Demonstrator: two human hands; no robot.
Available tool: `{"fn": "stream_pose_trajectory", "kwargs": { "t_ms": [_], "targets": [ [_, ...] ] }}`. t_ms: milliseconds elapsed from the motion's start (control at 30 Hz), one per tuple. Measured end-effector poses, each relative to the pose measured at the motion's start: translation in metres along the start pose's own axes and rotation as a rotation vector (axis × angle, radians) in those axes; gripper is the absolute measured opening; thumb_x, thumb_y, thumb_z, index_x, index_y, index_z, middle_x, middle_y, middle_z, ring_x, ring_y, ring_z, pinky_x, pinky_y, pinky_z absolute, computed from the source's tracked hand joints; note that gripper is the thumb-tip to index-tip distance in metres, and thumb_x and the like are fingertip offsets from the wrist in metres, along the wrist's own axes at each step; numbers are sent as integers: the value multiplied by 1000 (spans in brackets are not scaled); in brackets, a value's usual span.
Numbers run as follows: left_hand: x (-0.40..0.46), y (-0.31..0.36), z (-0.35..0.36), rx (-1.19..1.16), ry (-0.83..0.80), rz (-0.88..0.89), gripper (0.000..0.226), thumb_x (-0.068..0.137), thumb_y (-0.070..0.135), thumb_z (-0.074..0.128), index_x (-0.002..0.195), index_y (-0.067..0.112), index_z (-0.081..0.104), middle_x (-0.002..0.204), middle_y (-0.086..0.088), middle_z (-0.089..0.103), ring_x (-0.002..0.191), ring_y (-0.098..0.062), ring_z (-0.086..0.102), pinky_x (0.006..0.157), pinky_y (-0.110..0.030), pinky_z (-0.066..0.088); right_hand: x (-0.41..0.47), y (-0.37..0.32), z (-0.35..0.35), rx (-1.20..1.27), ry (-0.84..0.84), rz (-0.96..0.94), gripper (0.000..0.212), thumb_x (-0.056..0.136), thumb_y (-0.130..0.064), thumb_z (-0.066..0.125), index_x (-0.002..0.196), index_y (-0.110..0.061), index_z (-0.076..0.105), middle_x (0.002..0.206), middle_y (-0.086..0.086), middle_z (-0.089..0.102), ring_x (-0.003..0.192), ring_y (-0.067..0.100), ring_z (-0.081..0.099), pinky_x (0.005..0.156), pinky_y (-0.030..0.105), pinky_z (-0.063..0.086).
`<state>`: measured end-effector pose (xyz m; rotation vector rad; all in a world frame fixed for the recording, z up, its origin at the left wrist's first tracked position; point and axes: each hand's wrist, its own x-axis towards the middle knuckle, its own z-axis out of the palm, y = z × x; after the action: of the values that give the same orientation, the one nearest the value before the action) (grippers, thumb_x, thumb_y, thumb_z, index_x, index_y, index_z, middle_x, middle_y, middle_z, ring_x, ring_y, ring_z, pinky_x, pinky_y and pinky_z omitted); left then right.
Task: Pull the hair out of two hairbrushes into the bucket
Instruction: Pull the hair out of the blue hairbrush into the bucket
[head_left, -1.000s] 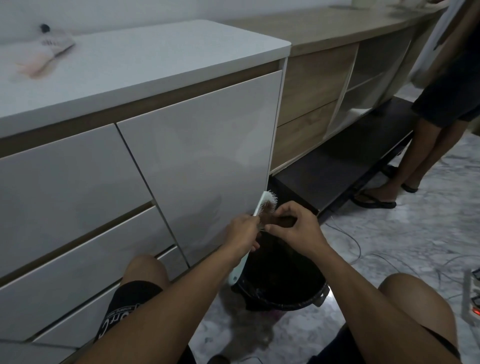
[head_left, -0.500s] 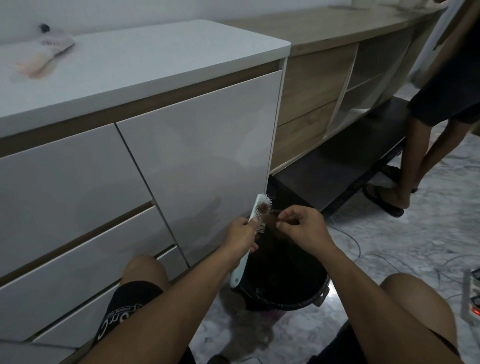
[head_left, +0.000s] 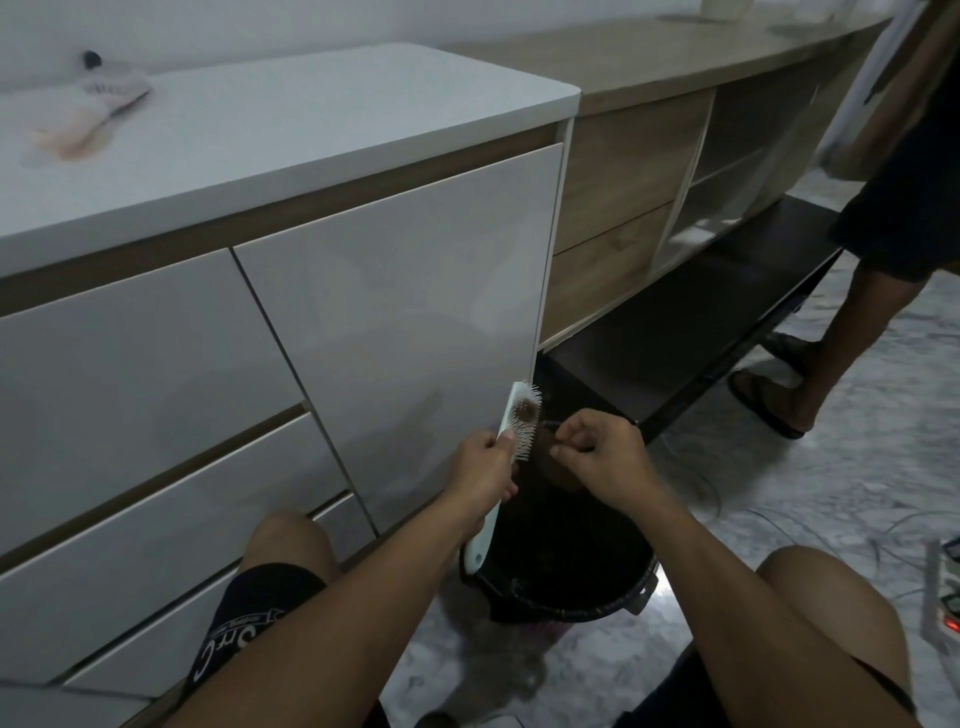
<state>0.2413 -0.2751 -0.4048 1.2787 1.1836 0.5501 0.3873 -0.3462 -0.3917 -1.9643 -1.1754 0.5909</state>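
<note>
My left hand (head_left: 480, 470) grips a pale mint hairbrush (head_left: 511, 431) by its middle, held upright above a black bucket (head_left: 576, 582) on the floor. A brown clump of hair (head_left: 525, 410) sits in the bristles near the brush's top. My right hand (head_left: 597, 457) is just right of the brush, with its fingers pinched on a tuft of brown hair (head_left: 548, 447) over the bucket. A second hairbrush (head_left: 98, 111) lies blurred on the white countertop at the far left.
A white cabinet (head_left: 395, 312) with drawers stands right behind the bucket. A dark low shelf (head_left: 691, 322) runs to the right. Another person's legs in sandals (head_left: 774, 400) stand on the marble floor. Cables and a power strip (head_left: 943, 608) lie at the right.
My right hand has pulled away from the bristles to the right and down with a tuft of hair. The standing person has stepped to the right.
</note>
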Motion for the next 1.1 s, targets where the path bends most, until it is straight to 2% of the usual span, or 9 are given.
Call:
{"fn": "stream_pose_trajectory", "kwargs": {
  "t_ms": [167,233,300,367,533,667,833,933,1100],
  "targets": [
    [-1,0,3,56,-39,40,29,95,35,51,70,19,54,61,-5,56,45,-17,54,45,-26,42,-3,0,4,165,-12,37,35,71,-25,85,90,-30,56,90,-6,71,88,6,69,76,27,56],
    [0,0,2,83,-56,55,28,94,35,52,73,18,56,62,-5,58,45,-16,54,45,-25,43,-2,2,3,180,-1,48,35,72,-21,85,88,-30,56,88,-6,71,85,8,72,72,28,57],
    [0,-2,0,89,-86,62,27,94,36,52,75,17,58,66,-6,61,44,-14,55,45,-25,44,-1,3,2,182,2,58,36,70,-16,86,85,-30,56,82,-8,71,77,4,72,62,18,54],
    [0,-4,0,97,-102,62,26,93,36,53,75,19,59,69,-6,64,43,-12,55,45,-25,44,0,3,2,151,5,83,35,69,-15,87,82,-30,58,75,-9,71,68,-1,70,56,13,50],
    [5,-7,0,118,-39,20,27,95,37,50,77,18,58,69,-6,62,47,-14,54,43,-24,42,1,1,3,-16,0,130,26,73,-15,83,70,-32,64,62,-13,67,58,-5,64,54,16,41],
    [10,-13,-3,79,55,-63,30,97,32,49,75,13,55,66,-8,58,45,-16,50,42,-23,39,0,2,1,-118,-55,135,19,76,-15,81,69,-27,68,68,-9,70,71,4,67,65,26,53],
    [16,-16,-12,9,95,-76,31,98,27,48,72,11,53,64,-11,55,45,-19,48,45,-27,39,1,8,-2,-200,-60,120,30,75,-12,80,59,-31,64,63,-15,66,66,-2,61,57,16,42],
    [17,-16,-15,-3,91,-70,29,97,27,50,75,10,53,64,-11,55,44,-18,48,45,-26,39,2,8,0,-247,-82,107,30,75,-11,80,59,-32,65,66,-15,66,70,3,63,66,24,51],
    [21,-14,-19,23,206,-61,30,97,27,49,77,6,56,67,-16,58,43,-22,50,46,-26,40,3,10,1,-378,-125,135,28,78,-11,75,60,-30,64,74,-10,68,79,12,64,75,31,51]
  ]
}}
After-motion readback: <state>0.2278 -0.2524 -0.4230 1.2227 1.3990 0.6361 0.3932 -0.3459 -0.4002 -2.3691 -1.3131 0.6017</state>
